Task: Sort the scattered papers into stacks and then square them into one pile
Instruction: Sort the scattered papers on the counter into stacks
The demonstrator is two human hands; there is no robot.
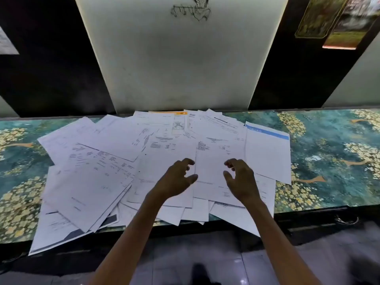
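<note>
Several white printed papers lie scattered and overlapping across the middle of the table. One sheet lies on top between my hands. My left hand hovers over its left edge with fingers loosely curled, holding nothing. My right hand hovers over the sheet's right side, fingers also loosely curled and empty. A sheet with a blue header band lies at the right of the spread. An orange-topped sheet peeks out at the back.
The table carries a teal cover with yellow flowers. Some papers overhang the front edge at the left. A white wall panel rises right behind the papers. A drawer handle shows under the front edge at the right.
</note>
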